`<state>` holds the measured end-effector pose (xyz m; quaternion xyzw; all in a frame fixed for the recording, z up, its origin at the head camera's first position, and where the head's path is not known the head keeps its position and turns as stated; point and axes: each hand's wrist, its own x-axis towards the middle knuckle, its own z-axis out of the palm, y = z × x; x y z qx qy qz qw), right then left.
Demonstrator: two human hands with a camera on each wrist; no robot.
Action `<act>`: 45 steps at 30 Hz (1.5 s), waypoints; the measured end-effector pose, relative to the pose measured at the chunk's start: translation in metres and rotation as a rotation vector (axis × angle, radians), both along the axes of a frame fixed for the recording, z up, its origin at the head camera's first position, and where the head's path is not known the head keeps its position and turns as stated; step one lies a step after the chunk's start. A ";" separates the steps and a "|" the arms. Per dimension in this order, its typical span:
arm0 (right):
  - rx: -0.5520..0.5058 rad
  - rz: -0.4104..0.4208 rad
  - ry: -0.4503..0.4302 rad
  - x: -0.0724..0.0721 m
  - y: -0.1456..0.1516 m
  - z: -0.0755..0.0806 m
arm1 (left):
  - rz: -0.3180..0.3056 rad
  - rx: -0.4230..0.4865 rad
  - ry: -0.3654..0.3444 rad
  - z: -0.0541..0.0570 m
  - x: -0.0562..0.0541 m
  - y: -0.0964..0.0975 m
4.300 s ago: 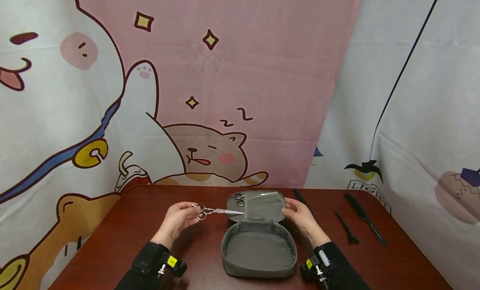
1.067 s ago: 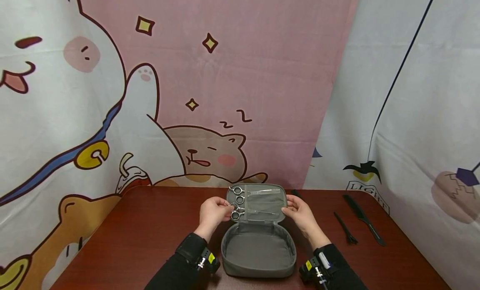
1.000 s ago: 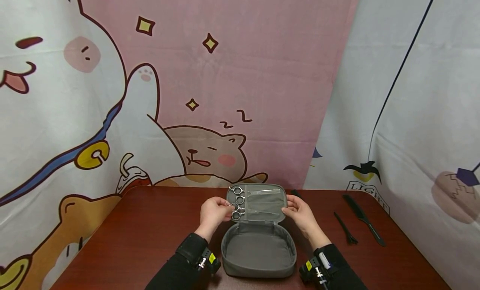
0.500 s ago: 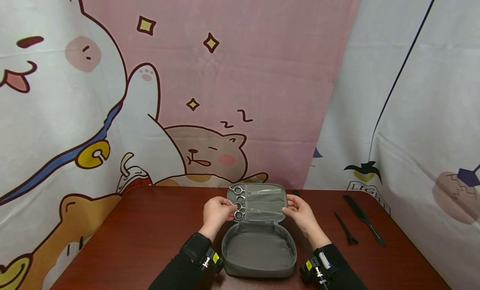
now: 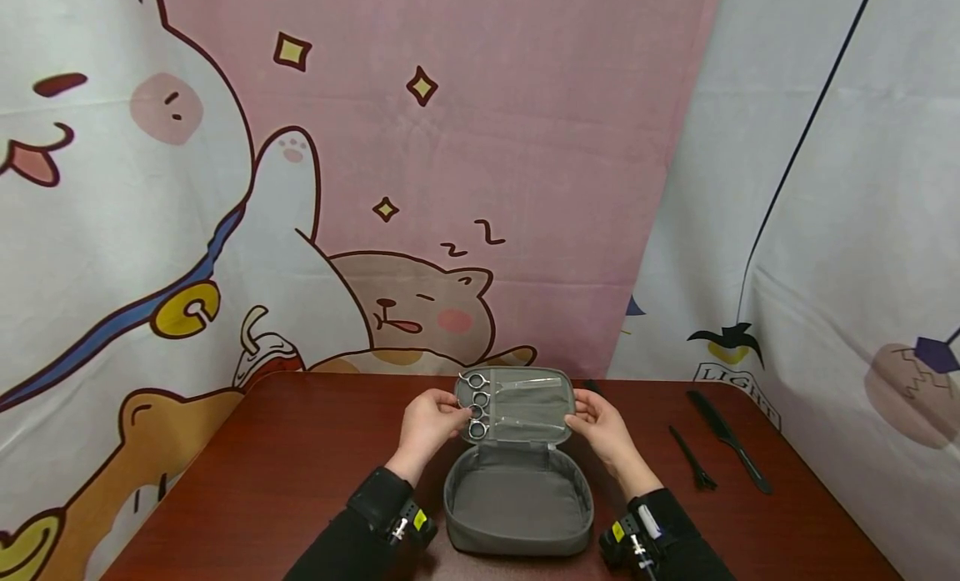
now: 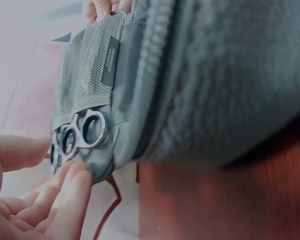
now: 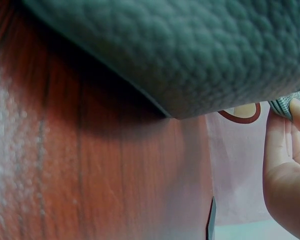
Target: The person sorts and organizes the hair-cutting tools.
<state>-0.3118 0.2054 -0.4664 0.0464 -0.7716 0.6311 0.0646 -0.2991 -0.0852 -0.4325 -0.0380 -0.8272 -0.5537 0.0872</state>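
A grey zip case (image 5: 517, 535) stands unzipped on the table, its lid (image 5: 536, 408) raised toward the back. Two pairs of silver scissors sit in the lid's mesh pocket (image 6: 85, 75), blades inside and rings out at the left; the upper scissors (image 5: 475, 382) lie above the lower scissors (image 5: 477, 431). My left hand (image 5: 426, 424) is at the lid's left edge, thumb and fingers pinching at the ring end of the lower pair. In the left wrist view, some rings (image 6: 93, 129) show beside the fingertips. My right hand (image 5: 603, 429) grips the lid's right edge.
To the right lie a black comb with a handle (image 5: 727, 435) and a slim black hair clip (image 5: 692, 458). Part of another dark strip (image 5: 592, 387) shows behind the lid. A printed cloth (image 5: 562, 189) hangs behind the table (image 5: 322, 448).
The left hand has brought scissors from left of the case into the lid pocket, beside the other pair. In the last half second it shifted slightly left. The right hand stays on the lid.
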 end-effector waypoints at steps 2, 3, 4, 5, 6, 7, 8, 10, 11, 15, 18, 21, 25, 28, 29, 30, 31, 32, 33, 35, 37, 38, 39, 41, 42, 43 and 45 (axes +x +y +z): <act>0.000 0.001 0.000 0.000 0.000 0.000 | -0.008 -0.093 0.036 0.003 0.004 -0.004; 0.002 0.002 0.002 0.000 0.000 0.000 | -0.015 -0.138 0.052 0.005 0.007 -0.006; 0.005 0.006 0.006 0.001 0.000 0.001 | -0.026 -0.187 0.067 0.006 0.010 -0.007; 0.005 0.007 0.005 0.001 0.000 0.001 | -0.040 -0.235 0.078 0.006 0.012 -0.009; 0.003 0.007 0.003 0.001 0.000 0.001 | -0.054 -0.285 0.087 0.007 0.015 -0.010; 0.004 0.005 0.001 0.002 0.000 0.001 | -0.069 -0.329 0.086 0.007 0.018 -0.011; 0.002 0.003 -0.004 0.002 0.000 0.002 | -0.084 -0.376 0.088 0.007 0.021 -0.012; 0.006 0.000 -0.012 0.003 0.000 0.003 | -0.118 -0.453 0.087 0.006 0.026 -0.013; 0.007 -0.005 -0.017 0.003 -0.001 0.003 | -0.132 -0.484 0.083 0.006 0.028 -0.013; 0.018 -0.006 -0.017 0.003 -0.001 0.002 | -0.171 -0.577 0.074 0.004 0.036 -0.012; 0.024 0.000 -0.006 0.002 0.000 0.000 | -0.183 -0.628 0.076 0.002 0.039 -0.010; 0.027 0.001 0.001 0.002 0.001 -0.002 | -0.192 -0.657 0.076 0.001 0.042 -0.009; 0.031 0.004 -0.002 0.001 0.002 -0.003 | -0.208 -0.667 0.098 0.000 0.043 -0.008; 0.029 0.009 -0.012 0.000 0.002 -0.004 | -0.211 -0.662 0.114 -0.002 0.043 -0.009; 0.028 0.009 -0.016 -0.001 0.002 -0.005 | -0.211 -0.657 0.116 -0.003 0.043 -0.008; 0.028 0.009 -0.023 -0.001 0.002 -0.006 | -0.212 -0.651 0.120 -0.004 0.043 -0.008; 0.025 0.012 -0.026 -0.001 0.002 -0.006 | -0.212 -0.646 0.121 -0.004 0.043 -0.009; 0.022 0.017 -0.030 -0.001 0.002 -0.007 | -0.213 -0.641 0.119 -0.005 0.043 -0.009; 0.019 0.020 -0.036 -0.002 0.001 -0.007 | -0.213 -0.638 0.121 -0.005 0.042 -0.009; 0.023 0.027 -0.037 -0.002 0.000 -0.008 | -0.215 -0.633 0.122 -0.006 0.042 -0.009; 0.025 0.030 -0.039 -0.002 0.000 -0.008 | -0.217 -0.630 0.123 -0.007 0.041 -0.009; 0.026 0.032 -0.040 -0.002 0.000 -0.008 | -0.218 -0.627 0.121 -0.007 0.041 -0.009; 0.031 0.030 -0.043 -0.002 0.000 -0.008 | -0.218 -0.626 0.121 -0.008 0.040 -0.009; 0.040 0.027 -0.048 -0.002 0.000 -0.009 | -0.218 -0.624 0.119 -0.008 0.040 -0.009; 0.041 0.025 -0.055 -0.001 0.000 -0.009 | -0.219 -0.624 0.119 -0.008 0.040 -0.009; 0.045 0.025 -0.058 -0.001 0.000 -0.009 | -0.220 -0.623 0.116 -0.008 0.041 -0.009; 0.055 0.029 -0.070 -0.001 0.001 -0.010 | -0.223 -0.622 0.117 -0.008 0.041 -0.009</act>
